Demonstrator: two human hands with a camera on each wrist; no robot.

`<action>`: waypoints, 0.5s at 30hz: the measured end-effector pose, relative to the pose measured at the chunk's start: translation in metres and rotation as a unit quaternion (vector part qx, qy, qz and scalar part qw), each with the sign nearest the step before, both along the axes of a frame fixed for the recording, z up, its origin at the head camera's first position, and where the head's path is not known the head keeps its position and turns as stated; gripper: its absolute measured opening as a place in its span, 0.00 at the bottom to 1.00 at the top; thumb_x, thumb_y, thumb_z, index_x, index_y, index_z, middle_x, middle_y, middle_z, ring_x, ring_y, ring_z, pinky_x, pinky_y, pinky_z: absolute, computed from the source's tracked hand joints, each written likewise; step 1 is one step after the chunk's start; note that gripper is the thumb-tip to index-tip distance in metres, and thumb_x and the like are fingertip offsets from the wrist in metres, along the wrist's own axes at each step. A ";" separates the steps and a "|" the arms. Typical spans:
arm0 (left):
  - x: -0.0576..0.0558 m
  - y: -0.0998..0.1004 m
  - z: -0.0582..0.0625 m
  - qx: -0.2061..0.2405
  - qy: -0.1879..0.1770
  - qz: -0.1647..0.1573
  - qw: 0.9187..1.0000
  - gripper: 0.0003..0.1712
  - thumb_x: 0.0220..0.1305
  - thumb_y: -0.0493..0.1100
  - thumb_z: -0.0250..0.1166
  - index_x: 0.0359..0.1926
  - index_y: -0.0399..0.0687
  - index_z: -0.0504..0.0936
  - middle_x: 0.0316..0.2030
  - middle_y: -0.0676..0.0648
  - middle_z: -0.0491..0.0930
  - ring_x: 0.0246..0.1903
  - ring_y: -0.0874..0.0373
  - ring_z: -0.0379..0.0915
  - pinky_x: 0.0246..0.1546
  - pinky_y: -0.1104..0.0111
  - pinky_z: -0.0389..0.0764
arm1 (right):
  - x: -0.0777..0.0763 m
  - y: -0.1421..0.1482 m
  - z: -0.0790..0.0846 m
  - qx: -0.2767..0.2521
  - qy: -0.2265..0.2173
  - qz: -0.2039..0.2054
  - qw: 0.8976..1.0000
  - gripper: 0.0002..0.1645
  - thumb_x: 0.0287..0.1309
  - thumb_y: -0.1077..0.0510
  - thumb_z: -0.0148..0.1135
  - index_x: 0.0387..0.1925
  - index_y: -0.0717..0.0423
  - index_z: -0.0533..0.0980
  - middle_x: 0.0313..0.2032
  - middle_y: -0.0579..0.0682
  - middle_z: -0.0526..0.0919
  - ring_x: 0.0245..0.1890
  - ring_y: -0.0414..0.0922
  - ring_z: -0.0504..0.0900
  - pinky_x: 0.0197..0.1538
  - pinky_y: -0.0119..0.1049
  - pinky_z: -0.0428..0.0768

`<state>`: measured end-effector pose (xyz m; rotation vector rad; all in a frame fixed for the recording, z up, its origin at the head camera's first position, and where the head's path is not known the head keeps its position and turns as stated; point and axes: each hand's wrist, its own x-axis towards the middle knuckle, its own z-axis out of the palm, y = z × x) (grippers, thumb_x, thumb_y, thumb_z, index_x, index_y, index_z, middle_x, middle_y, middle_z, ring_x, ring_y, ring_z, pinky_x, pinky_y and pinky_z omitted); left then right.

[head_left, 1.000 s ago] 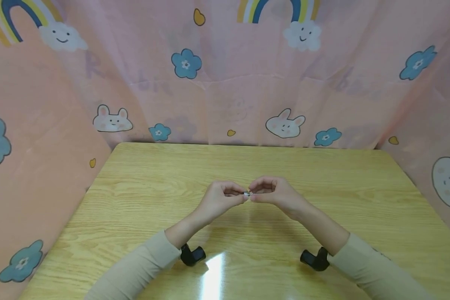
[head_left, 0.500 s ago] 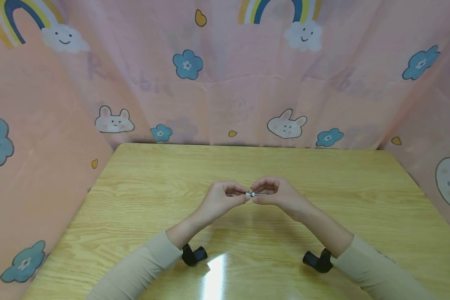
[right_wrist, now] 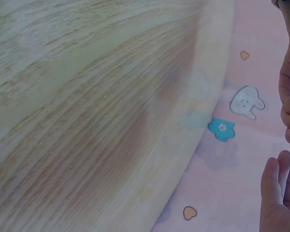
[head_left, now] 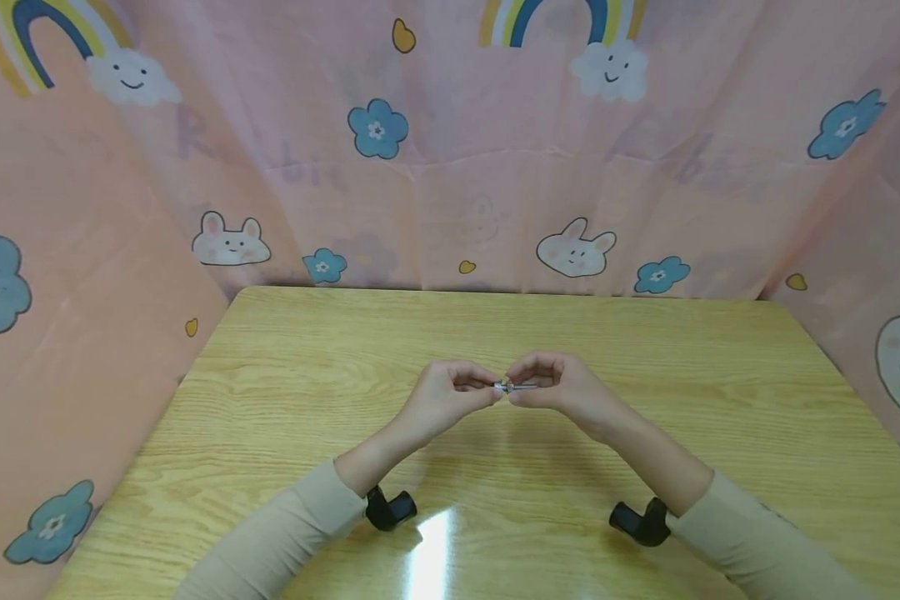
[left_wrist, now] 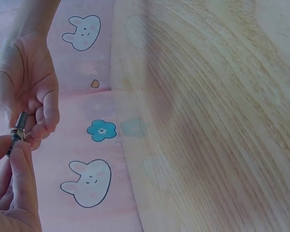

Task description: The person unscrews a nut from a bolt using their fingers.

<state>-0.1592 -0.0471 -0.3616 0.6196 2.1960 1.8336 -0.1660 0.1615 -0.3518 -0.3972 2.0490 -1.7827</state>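
Observation:
A small metal bolt [head_left: 526, 387] is held level above the table, its bare shank pointing to the right. My left hand [head_left: 450, 395] pinches its left end between thumb and fingers. Around the bolt's middle sits a nut [left_wrist: 17, 131] with a brassy tint, clearest in the left wrist view. My right hand [head_left: 566, 390] has thumb and fingertips on either side of this nut, and the shank runs back toward its palm. In the right wrist view the bolt is mostly cut off at the edge, beside my right fingers [right_wrist: 284, 166].
Below the hands is a wood-grain table [head_left: 330, 350] with a bright light reflection. Black wrist-worn devices [head_left: 390, 510] hang beneath both sleeves. A pink cloth [head_left: 450, 192] printed with rabbits, flowers and rainbows surrounds the table's back and sides.
One second ago the right thumb and fingers covered the bolt's shank; now it shows between them. My right fingertips have drawn slightly to the right. The left hand keeps its pinch.

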 end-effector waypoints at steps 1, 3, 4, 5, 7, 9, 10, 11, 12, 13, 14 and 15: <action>0.000 0.000 0.000 0.000 0.000 0.000 1.000 0.10 0.60 0.40 0.65 0.41 0.39 0.83 0.36 0.46 0.83 0.36 0.56 0.80 0.39 0.67 0.80 | 0.000 0.000 0.000 0.004 0.004 0.002 1.000 0.20 0.54 0.63 0.64 0.46 0.71 0.71 0.39 0.51 0.79 0.39 0.44 0.80 0.45 0.36 0.79; 0.000 0.000 0.000 0.001 -0.002 -0.001 1.000 0.10 0.59 0.39 0.65 0.40 0.38 0.83 0.36 0.46 0.82 0.36 0.53 0.80 0.39 0.67 0.80 | 0.000 0.000 0.001 0.011 0.007 0.002 1.000 0.22 0.54 0.62 0.65 0.47 0.71 0.71 0.40 0.51 0.78 0.40 0.44 0.80 0.46 0.36 0.79; 0.000 0.000 0.000 0.002 -0.004 0.000 1.000 0.10 0.59 0.39 0.65 0.40 0.38 0.83 0.36 0.46 0.83 0.37 0.51 0.80 0.39 0.67 0.80 | 0.000 0.000 0.002 0.012 0.006 0.002 1.000 0.22 0.55 0.61 0.64 0.47 0.71 0.71 0.40 0.52 0.79 0.40 0.44 0.80 0.46 0.37 0.79; 0.000 0.000 0.000 0.002 -0.006 0.001 1.000 0.10 0.59 0.39 0.65 0.40 0.38 0.83 0.36 0.46 0.83 0.37 0.49 0.80 0.39 0.67 0.80 | 0.000 0.000 0.002 0.011 0.001 0.001 1.000 0.22 0.57 0.60 0.63 0.48 0.71 0.70 0.39 0.52 0.79 0.39 0.45 0.80 0.46 0.38 0.79; 0.000 0.001 0.000 0.001 -0.010 0.003 1.000 0.10 0.59 0.38 0.65 0.40 0.38 0.83 0.36 0.46 0.82 0.38 0.48 0.80 0.39 0.67 0.80 | 0.000 -0.001 0.003 0.007 -0.008 -0.004 1.000 0.21 0.61 0.58 0.60 0.47 0.71 0.70 0.37 0.51 0.81 0.37 0.44 0.81 0.46 0.39 0.79; 0.000 0.001 0.000 0.003 -0.011 0.002 1.000 0.10 0.59 0.38 0.65 0.41 0.37 0.83 0.37 0.45 0.82 0.38 0.48 0.80 0.39 0.67 0.80 | 0.000 -0.002 0.003 0.002 -0.017 -0.006 1.000 0.19 0.63 0.57 0.57 0.46 0.71 0.71 0.34 0.50 0.82 0.35 0.44 0.82 0.46 0.41 0.80; 0.000 0.001 0.000 0.004 -0.009 0.002 1.000 0.10 0.60 0.38 0.65 0.41 0.37 0.83 0.37 0.44 0.82 0.37 0.50 0.80 0.39 0.67 0.80 | 0.000 -0.002 0.003 0.000 -0.021 -0.007 1.000 0.18 0.63 0.57 0.57 0.45 0.70 0.72 0.32 0.50 0.83 0.34 0.44 0.82 0.45 0.40 0.80; 0.000 0.000 0.001 0.004 -0.007 0.001 1.000 0.10 0.60 0.38 0.65 0.41 0.37 0.83 0.37 0.44 0.82 0.37 0.51 0.80 0.39 0.67 0.80 | 0.000 -0.003 0.003 -0.001 -0.022 -0.006 1.000 0.17 0.63 0.58 0.57 0.44 0.70 0.72 0.32 0.50 0.83 0.34 0.44 0.83 0.45 0.41 0.80; 0.001 0.000 0.001 0.005 -0.004 -0.001 1.000 0.10 0.60 0.38 0.65 0.42 0.37 0.83 0.38 0.44 0.82 0.37 0.53 0.80 0.39 0.67 0.80 | 0.001 -0.002 0.003 0.000 -0.020 -0.004 1.000 0.16 0.62 0.58 0.58 0.43 0.69 0.72 0.32 0.50 0.83 0.34 0.44 0.82 0.45 0.40 0.80; 0.001 0.000 0.001 0.006 -0.002 -0.003 1.000 0.10 0.60 0.38 0.65 0.42 0.37 0.83 0.38 0.44 0.82 0.37 0.54 0.80 0.40 0.67 0.80 | 0.001 -0.002 0.003 0.001 -0.017 -0.002 1.000 0.15 0.61 0.59 0.59 0.43 0.68 0.73 0.33 0.50 0.82 0.35 0.44 0.82 0.45 0.39 0.80; 0.001 0.000 0.002 0.007 0.000 -0.004 1.000 0.10 0.60 0.37 0.65 0.42 0.37 0.83 0.38 0.44 0.82 0.36 0.55 0.80 0.40 0.67 0.80 | 0.001 -0.002 0.003 0.003 -0.013 0.000 1.000 0.14 0.60 0.60 0.60 0.43 0.68 0.73 0.34 0.50 0.82 0.36 0.44 0.82 0.45 0.38 0.80; 0.001 0.000 0.002 0.008 0.003 -0.005 1.000 0.10 0.60 0.37 0.65 0.41 0.37 0.83 0.38 0.44 0.82 0.36 0.57 0.79 0.39 0.67 0.80 | 0.001 -0.001 0.003 0.004 -0.009 0.001 1.000 0.15 0.58 0.62 0.62 0.43 0.68 0.73 0.35 0.50 0.81 0.37 0.44 0.82 0.45 0.38 0.79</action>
